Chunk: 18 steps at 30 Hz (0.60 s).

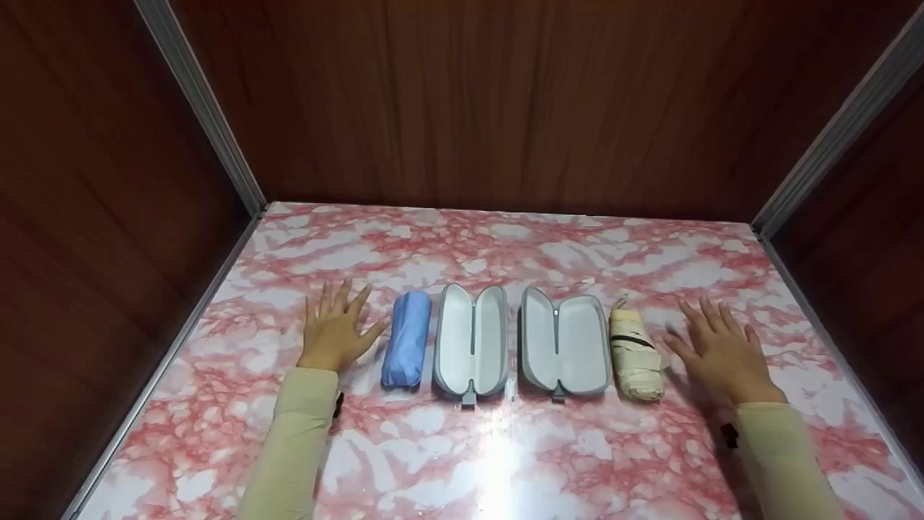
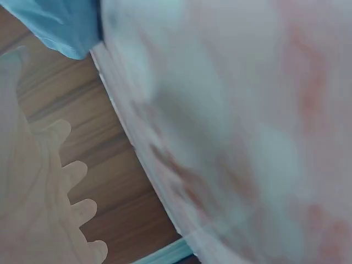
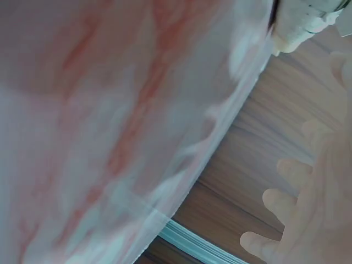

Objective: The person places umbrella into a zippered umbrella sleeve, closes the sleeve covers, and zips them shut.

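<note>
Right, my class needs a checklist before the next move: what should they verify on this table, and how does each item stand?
1. Left hand empty: ok.
2. Right hand empty: ok.
3. Left case open, nothing inside: ok.
4. Right case open, nothing inside: ok.
5. Blue bundle lying outside the cases: ok.
6. Cream bundle clear of the right case: cannot tell, nearly edge to edge.

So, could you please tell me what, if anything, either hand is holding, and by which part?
Nothing is held: the left hand and right hand are both empty.
</note>
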### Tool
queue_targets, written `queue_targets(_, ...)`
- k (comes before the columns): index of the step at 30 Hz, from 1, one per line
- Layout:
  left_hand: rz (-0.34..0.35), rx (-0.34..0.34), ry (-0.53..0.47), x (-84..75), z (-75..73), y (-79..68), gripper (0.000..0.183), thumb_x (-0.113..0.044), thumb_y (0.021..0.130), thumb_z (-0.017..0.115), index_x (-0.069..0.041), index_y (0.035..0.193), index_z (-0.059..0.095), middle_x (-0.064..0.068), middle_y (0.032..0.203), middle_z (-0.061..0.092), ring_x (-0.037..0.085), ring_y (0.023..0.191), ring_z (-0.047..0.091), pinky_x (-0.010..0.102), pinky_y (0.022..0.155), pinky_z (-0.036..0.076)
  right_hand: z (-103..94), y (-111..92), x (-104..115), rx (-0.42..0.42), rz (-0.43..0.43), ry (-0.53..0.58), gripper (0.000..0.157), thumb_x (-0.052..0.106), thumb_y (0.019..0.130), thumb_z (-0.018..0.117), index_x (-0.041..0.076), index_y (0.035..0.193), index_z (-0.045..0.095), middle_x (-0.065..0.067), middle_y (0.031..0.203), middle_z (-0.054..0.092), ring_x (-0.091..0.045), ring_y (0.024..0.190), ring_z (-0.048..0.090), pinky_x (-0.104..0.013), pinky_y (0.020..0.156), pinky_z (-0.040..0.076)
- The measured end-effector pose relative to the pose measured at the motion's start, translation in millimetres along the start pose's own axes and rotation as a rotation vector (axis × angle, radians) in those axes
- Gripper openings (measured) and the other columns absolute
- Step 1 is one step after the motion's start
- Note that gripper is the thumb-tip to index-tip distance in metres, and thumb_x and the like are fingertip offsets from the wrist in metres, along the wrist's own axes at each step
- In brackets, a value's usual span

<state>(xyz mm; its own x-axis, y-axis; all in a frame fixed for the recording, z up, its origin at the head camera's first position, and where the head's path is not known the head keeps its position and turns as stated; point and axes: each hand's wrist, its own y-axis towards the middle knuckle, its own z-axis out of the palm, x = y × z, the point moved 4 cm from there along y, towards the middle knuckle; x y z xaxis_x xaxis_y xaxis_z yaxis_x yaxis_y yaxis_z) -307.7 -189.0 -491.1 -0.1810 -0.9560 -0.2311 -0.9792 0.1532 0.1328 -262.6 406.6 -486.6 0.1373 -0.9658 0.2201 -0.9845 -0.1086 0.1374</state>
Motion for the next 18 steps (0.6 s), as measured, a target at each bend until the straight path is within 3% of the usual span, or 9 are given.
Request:
queue_targets(10,0.074,-0.031,-0.019,-32.2,-14.4,5.9,0.08,-0.069,0.094,0.047,-0.022,0.157,0.035,0.013,0.165,0.018,0.04,0.15,0.001,0.062,0.116,-0.004,-10.3,1,13,-0.018,-0.033,0.004,0.075,0.054,0.102,0.047,0.018,0.161,0.02,-0.02,0.164,0.013,-0.042,0.15,0.004,-0.072,0.109,0.002)
queue_targets(18,0.103,-0.027,0.028,-58.5,-15.4,10.7,0.081,-0.072,0.093,0.046,-0.023,0.157,0.037,0.011,0.164,0.022,0.038,0.15,0.008,0.062,0.116,0.001,-12.5,4,24,-0.027,-0.057,0.016,0.077,0.055,0.1,0.05,0.014,0.16,0.024,-0.019,0.164,0.015,-0.041,0.15,0.009,-0.072,0.109,0.005)
